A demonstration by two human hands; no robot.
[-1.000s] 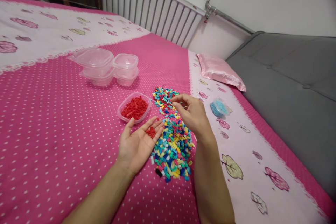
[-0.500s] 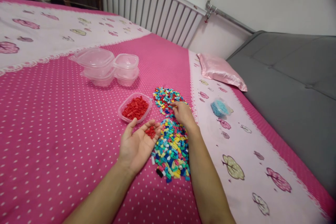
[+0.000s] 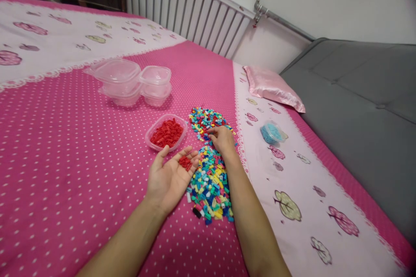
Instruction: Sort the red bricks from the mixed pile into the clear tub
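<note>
My left hand (image 3: 169,179) is palm up and slightly cupped, holding a small heap of red toy building bricks (image 3: 185,163) on its fingers. Just beyond its thumb stands a clear plastic tub (image 3: 148,140) with red bricks (image 3: 167,133) in it. My right hand (image 3: 223,140) reaches over the far pile of mixed bricks (image 3: 203,117), thumb and fingertips pinched together. Whatever is between those fingertips is too small to make out. A nearer pile of multicoloured bricks (image 3: 211,186) lies between my forearms, partly hidden by the right one.
Stacked clear containers (image 3: 121,82) stand at the back left on the pink dotted bedspread (image 3: 81,147). To the right sits a tub of blue bricks (image 3: 272,133). A pink pillow (image 3: 273,86) lies near the grey headboard (image 3: 357,82), and a radiator (image 3: 188,4) is behind.
My right hand has shifted slightly left over the far pile, its fingertips drawn closer together. The left hand stays in place with the red bricks.
</note>
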